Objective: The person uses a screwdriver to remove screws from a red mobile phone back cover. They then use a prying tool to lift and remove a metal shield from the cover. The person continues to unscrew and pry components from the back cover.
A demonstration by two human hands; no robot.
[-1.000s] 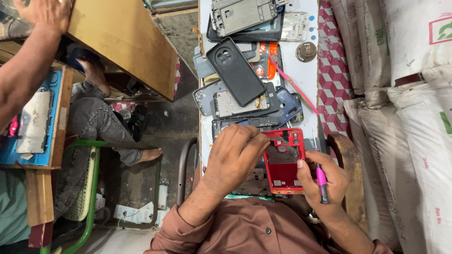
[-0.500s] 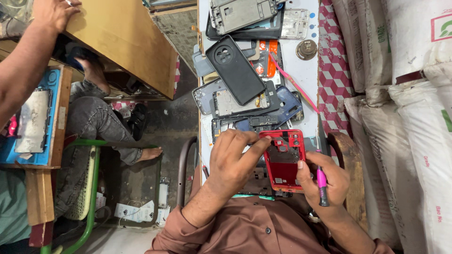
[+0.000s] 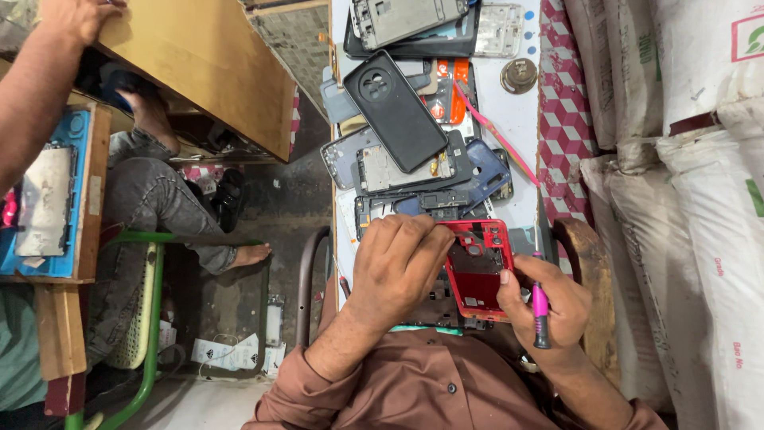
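Hands work at a cluttered desk (image 3: pixel 521 119). Your left hand (image 3: pixel 398 267) curls over a red phone frame (image 3: pixel 477 267), fingertips pressing its top edge. Your right hand (image 3: pixel 549 306) steadies the frame's right side, its grip closed around a pink screwdriver (image 3: pixel 540 312). Black covers (image 3: pixel 394 111) lie beyond.

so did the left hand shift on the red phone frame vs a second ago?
Barely: the left hand stays on the red phone frame, just below the blue phone frame.

White woven sacks (image 3: pixel 700 199) are stacked along the right edge, beside the tabletop (image 3: pixel 521 119). The top sack bears a red-and-green square label (image 3: pixel 748 36); lower ones carry small red print.
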